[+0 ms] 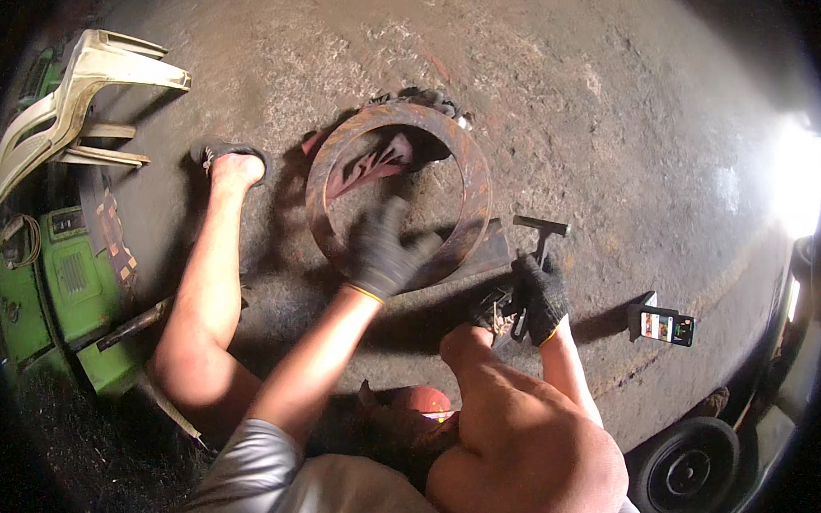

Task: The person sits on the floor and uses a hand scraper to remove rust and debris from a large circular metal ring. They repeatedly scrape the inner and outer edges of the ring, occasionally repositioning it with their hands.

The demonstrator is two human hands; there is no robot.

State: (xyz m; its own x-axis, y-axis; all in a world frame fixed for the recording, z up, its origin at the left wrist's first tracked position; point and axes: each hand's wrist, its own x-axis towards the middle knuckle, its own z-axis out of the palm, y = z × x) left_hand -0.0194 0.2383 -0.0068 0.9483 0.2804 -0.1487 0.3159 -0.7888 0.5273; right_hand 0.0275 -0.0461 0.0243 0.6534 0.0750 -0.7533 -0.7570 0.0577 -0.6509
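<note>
A large rusty metal ring (pixel 472 182) lies on the concrete floor (pixel 614 128) in front of me. My left hand (pixel 382 248), in a dark glove, rests on the ring's near rim with fingers spread. A reddish cloth (pixel 378 163) shows through the ring's opening. My right hand (pixel 540 295), also gloved, grips a black T-handled metal tool (pixel 539 238) just right of the ring. A flat rusty plate (pixel 483 254) lies under the ring's lower right edge. My bare legs stretch out on either side, with the left foot (pixel 235 167) near the ring.
A green machine (pixel 61 285) and an overturned pale plastic chair (pixel 68 100) stand at the left. A phone with a lit screen (pixel 666 326) leans on the floor at the right. A black wheel (pixel 688 465) sits at the lower right. An orange-red round object (pixel 421 402) lies between my legs.
</note>
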